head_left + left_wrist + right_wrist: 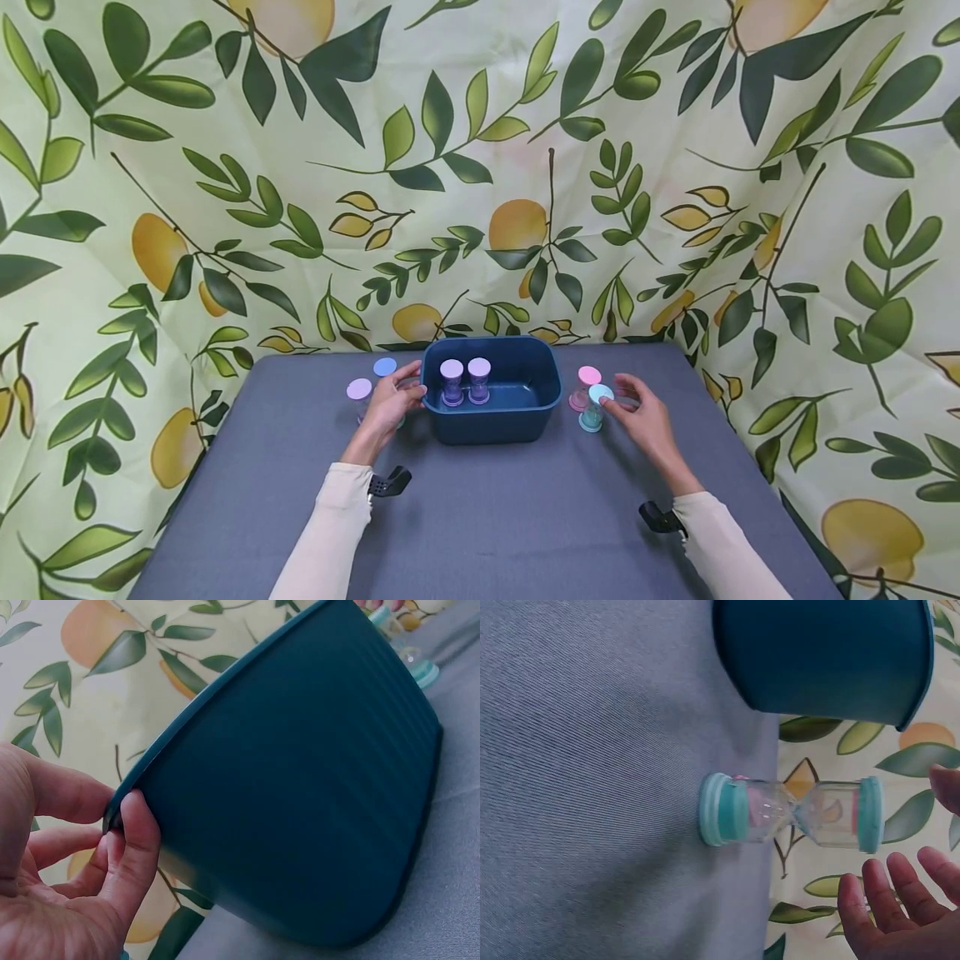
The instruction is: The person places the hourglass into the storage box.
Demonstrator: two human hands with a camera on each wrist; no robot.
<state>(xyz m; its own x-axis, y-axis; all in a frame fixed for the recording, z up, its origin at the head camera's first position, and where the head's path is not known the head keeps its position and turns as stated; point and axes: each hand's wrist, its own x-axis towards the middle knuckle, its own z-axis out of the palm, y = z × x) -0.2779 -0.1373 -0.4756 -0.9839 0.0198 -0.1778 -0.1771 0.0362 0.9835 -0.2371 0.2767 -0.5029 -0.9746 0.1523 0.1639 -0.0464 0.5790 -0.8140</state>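
My left hand [390,407] pinches the left rim of a dark blue bin [491,427], thumb on one side and fingers on the other, as the left wrist view shows. Inside the bin, toward its left end, two sand timers with lilac caps [452,383] [479,382] stand upright. My right hand [643,417] has its fingers spread loosely beside the top cap of a teal sand timer [795,814], which stands upright on the table. Right behind that one is a pink sand timer [588,379], mostly hidden by it in the right wrist view.
Left of the bin stand a lilac-capped sand timer [359,390] and a blue-capped one [385,367], both partly covered by my left hand. A grey-blue cloth covers the table [495,525]. Leaf-and-fruit patterned fabric [450,208] hangs behind and along the sides.
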